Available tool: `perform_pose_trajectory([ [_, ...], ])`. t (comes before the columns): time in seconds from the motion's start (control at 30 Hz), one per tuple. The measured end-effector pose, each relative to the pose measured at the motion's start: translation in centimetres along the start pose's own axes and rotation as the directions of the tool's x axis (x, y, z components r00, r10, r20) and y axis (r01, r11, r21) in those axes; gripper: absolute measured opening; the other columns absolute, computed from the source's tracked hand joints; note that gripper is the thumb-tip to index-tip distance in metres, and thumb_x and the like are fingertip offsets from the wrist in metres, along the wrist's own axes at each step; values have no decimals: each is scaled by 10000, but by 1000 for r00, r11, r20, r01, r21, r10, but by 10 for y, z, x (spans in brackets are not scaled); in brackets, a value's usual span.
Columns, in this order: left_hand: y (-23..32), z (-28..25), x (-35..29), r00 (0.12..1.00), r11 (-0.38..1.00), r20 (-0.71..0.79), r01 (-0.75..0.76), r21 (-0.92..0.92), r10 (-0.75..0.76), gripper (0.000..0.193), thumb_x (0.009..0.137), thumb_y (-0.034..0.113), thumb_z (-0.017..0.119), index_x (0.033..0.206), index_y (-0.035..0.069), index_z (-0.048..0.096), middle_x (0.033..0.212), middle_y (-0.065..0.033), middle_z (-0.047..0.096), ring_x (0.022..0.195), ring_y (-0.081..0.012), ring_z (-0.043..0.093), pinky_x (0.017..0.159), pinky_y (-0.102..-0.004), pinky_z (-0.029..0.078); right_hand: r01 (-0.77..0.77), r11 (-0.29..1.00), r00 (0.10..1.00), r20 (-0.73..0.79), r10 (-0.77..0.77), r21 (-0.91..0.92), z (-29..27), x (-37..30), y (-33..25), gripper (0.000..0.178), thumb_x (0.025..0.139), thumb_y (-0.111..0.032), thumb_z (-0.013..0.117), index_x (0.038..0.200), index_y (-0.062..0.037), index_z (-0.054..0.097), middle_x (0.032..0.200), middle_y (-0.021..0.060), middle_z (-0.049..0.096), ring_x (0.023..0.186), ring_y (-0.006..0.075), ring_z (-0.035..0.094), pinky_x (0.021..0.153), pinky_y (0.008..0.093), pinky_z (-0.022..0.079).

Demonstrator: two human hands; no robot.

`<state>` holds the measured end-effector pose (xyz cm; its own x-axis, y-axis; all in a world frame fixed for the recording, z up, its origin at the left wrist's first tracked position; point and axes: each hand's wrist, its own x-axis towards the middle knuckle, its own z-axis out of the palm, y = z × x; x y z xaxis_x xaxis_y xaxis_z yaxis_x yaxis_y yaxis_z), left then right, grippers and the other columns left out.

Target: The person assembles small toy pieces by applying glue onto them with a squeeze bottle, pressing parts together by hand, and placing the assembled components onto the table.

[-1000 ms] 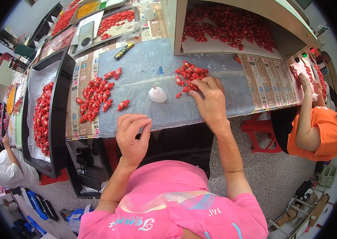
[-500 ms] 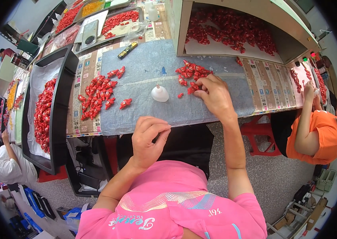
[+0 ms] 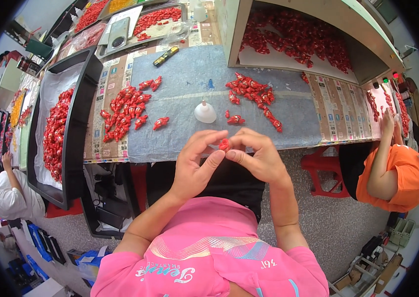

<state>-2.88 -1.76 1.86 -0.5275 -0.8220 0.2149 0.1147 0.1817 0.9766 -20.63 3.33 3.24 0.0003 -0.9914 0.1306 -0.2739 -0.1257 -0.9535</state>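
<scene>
In front of my body, just off the table's near edge, my left hand (image 3: 194, 163) and my right hand (image 3: 261, 157) meet around a small red figurine (image 3: 224, 145). Thumbs and fingertips of both hands pinch it, and they cover part of it. A white squeeze bottle (image 3: 205, 113) with a thin tip stands on the blue-grey cloth (image 3: 179, 79) beyond my hands. To its right lies a loose pile of red figurines (image 3: 250, 89), with a few strung out toward me. A second pile of red figurines (image 3: 126, 110) is on the left.
A black tray (image 3: 78, 119) full of red pieces stands at the left. An open-fronted box (image 3: 231, 34) with many red pieces is at the back right. A yellow-black tube (image 3: 165, 56) and a phone (image 3: 118, 34) lie farther back. A person in orange (image 3: 392, 178) works at the right.
My right hand has come back from the right pile with a red figurine. My left hand has moved right and up to meet it, and both now hold the piece.
</scene>
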Motion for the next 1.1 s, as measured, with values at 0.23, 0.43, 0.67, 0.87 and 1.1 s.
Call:
perform_pose_trajectory([
  [0.23, -8, -21, -11, 966, 817, 48, 240, -525, -253, 302, 875, 83, 646, 1158, 19, 562, 1046, -82, 607, 958, -137, 586, 861, -264, 474, 0, 1000, 1000, -12, 0, -10, 18, 6, 7, 225, 799, -166, 729, 949, -16, 655, 866, 59, 607, 759, 134, 559, 672, 272, 450],
  [0.43, -12, -44, -18, 927, 754, -22, 290, -589, -374, 338, 870, 113, 654, 1180, 13, 566, 950, -64, 632, 719, -104, 591, 671, -231, 501, 92, 946, 908, -363, -208, -311, 36, 40, 9, 454, 738, -134, 766, 1146, -37, 593, 1082, 104, 608, 885, 210, 613, 769, 307, 496],
  [0.67, -9, -46, -16, 872, 553, 30, 336, -763, -489, 321, 917, 76, 576, 1230, 16, 535, 1030, -80, 623, 861, -137, 624, 793, -250, 523, 181, 931, 931, -250, -266, -316, 49, 52, 17, 442, 757, -64, 705, 1172, -28, 556, 1080, 176, 593, 931, 334, 590, 792, 389, 466],
  [0.87, -8, -49, -17, 870, 568, 20, 339, -750, -493, 247, 897, 36, 590, 1142, 36, 560, 1060, -76, 619, 963, -167, 629, 859, -280, 523, 149, 971, 961, -206, -186, -185, 37, 21, -1, 423, 784, -75, 698, 1179, -24, 553, 1000, 146, 610, 914, 285, 605, 771, 348, 477],
  [1.1, -9, -46, -14, 875, 587, 82, 386, -712, -476, 233, 884, 35, 611, 1113, 47, 568, 1062, -68, 616, 1001, -182, 617, 878, -297, 508, 21, 942, 905, -407, 125, 335, 30, -12, -8, 389, 749, -156, 796, 1036, -4, 582, 1058, 82, 622, 938, 139, 602, 774, 262, 489],
])
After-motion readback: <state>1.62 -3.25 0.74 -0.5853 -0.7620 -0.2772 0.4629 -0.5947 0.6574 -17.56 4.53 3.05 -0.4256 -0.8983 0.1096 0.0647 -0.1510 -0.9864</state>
